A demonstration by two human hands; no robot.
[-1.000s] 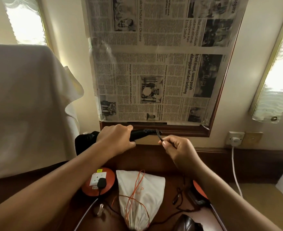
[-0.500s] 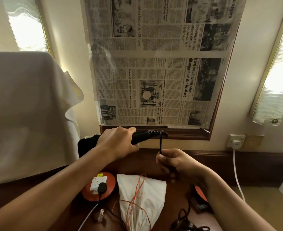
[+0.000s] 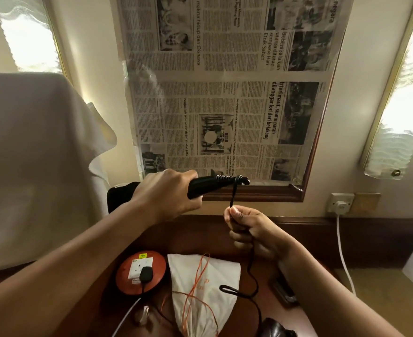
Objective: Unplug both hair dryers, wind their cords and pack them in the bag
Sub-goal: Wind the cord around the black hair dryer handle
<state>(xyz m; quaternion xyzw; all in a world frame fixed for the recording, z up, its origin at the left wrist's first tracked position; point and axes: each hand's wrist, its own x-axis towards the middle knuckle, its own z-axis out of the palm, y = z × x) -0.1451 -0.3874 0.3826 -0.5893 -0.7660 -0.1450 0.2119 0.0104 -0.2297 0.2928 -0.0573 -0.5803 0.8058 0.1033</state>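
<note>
The left hand (image 3: pixel 166 193) grips the handle of a black hair dryer (image 3: pixel 200 187), held level above the desk, its body hidden behind the wrist at 9 o'clock. The right hand (image 3: pixel 251 233), at 4 o'clock from the handle's end, pinches the cord (image 3: pixel 233 194) between thumb and curled fingers just below the ribbed strain relief. To wind well, I judge it best to keep the cord taut, lay each turn snug beside the last along the handle, and feed slack through the fingers (the loose run trails down at 6 o'clock). The white drawstring bag (image 3: pixel 205 288) lies flat on the desk (image 3: pixel 200 229), orange string across it; nothing shows inside it. At its 9 o'clock, a plug (image 3: pixel 146 274) sits in an orange socket reel (image 3: pixel 141 272).
</note>
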